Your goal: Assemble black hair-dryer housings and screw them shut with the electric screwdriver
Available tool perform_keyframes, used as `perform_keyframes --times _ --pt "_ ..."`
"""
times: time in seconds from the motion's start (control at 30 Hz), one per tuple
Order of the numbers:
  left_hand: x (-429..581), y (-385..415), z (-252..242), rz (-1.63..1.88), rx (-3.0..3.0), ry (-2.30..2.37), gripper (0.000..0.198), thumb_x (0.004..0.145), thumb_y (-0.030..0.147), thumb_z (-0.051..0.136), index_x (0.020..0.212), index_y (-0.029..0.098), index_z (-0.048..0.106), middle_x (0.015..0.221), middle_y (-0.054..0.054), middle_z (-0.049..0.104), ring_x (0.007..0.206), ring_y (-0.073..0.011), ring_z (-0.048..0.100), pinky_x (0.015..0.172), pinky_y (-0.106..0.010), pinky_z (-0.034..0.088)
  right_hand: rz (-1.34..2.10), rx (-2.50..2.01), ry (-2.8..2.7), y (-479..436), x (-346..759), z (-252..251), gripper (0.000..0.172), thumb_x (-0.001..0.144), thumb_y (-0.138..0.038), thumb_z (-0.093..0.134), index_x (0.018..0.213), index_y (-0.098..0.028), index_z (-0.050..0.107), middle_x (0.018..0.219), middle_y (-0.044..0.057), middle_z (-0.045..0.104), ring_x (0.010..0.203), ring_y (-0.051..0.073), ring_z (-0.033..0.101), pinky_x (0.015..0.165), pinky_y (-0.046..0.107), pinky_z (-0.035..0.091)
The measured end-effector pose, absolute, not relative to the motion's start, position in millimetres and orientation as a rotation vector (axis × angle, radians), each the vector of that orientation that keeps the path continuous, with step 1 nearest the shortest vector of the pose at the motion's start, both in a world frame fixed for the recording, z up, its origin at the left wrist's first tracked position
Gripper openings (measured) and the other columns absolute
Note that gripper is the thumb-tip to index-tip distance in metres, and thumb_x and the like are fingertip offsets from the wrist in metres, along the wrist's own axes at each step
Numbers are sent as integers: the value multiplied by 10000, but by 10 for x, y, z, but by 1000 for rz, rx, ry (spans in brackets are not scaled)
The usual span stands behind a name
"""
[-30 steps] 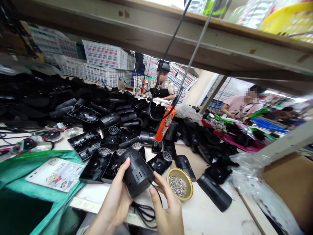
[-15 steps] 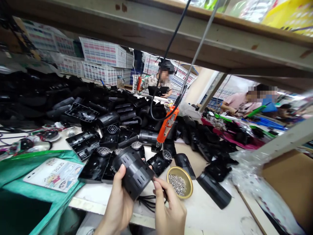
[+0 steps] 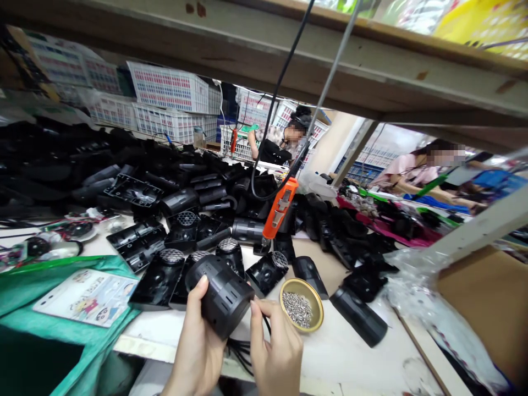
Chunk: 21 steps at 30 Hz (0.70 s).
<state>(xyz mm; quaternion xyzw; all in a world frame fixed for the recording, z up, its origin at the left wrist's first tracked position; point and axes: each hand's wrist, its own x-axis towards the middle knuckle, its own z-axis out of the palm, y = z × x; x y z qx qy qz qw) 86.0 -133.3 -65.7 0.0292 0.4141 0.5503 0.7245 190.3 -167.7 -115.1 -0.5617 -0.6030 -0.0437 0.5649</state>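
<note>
My left hand (image 3: 198,344) is wrapped round a black cylindrical plastic housing (image 3: 223,294) with slots in its side, held tilted above the table's front edge. At the housing's right end, my right hand (image 3: 274,344) is closed in a pinch on a thin black cable (image 3: 268,323), whose exact grip is partly hidden by the fingers. More loops of black cable (image 3: 241,352) hang below the housing, between my hands. Just right of my right hand stands a yellowish bowl (image 3: 317,308) holding small metal screws.
An orange electric screwdriver (image 3: 281,208) hangs over the table. Black housing halves (image 3: 159,278) and a large heap of black parts (image 3: 124,159) lie behind. A green bag (image 3: 99,352) is at left, a cardboard box (image 3: 487,308) at right. Two people work across the tables.
The housing has turned slightly in my left hand. My right hand has shifted a little left, staying at the housing's end. Across the table, one person has leaned to the right.
</note>
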Motion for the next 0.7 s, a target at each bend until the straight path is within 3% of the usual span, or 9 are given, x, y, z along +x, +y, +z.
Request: perform_keyframes --times 0.1,0.2,0.3,0.4,0.5,0.6,0.7 --pt "904 -1390 -790 1236 87 867 389 985 418 589 1224 137 712 1009 -118 833 1060 -305 780 961 -433 627 170 -1384 -1254 -1710 1925 -1083 179 1037 -323 560 911 -237 654 864 28 756 816 174 737 771 240 548" --pt "1037 -1505 -969 1349 240 758 710 753 575 815 1341 225 625 1240 -121 777 1272 -374 668 1052 -478 563 667 -1425 -922 -1717 1944 -1023 445 1038 -608 417 980 -235 652 931 55 778 839 217 755 729 286 597" --pt "1153 -1618 -1073 1642 584 731 948 530 658 935 1322 305 551 1470 -142 632 1434 -414 509 1171 -514 435 935 -1338 -719 -1699 1978 -985 622 994 -727 352 1085 -213 691 939 67 797 838 250 772 712 329 621" --pt "1103 -1674 -1063 1697 851 750 876 540 602 962 1251 298 550 1527 -183 562 1458 -425 470 1202 -544 371 900 -1295 -655 -1714 2026 -939 554 965 -678 495 1042 -193 751 981 86 804 913 275 776 732 320 612" --pt "880 -1644 -986 1502 962 742 845 572 608 946 1273 273 613 1503 -185 589 1375 -418 559 1118 -489 471 721 -1311 -695 -1782 2071 -910 464 925 -615 610 1044 -192 758 1017 91 786 927 276 755 742 312 587" --pt "649 -1545 -875 1397 1006 736 862 577 796 827 1201 211 723 1313 -199 714 1189 -419 674 976 -430 558 500 -1308 -809 -1848 2065 -965 383 932 -554 632 1063 -210 736 1075 84 758 1009 269 715 861 335 565" --pt "571 -1466 -758 1399 1083 811 689 685 818 727 998 209 800 1097 -154 784 1077 -374 699 912 -360 556 312 -1243 -952 -1864 2001 -1090 310 953 -495 627 1115 -243 704 1103 69 735 1059 271 684 941 380 538"
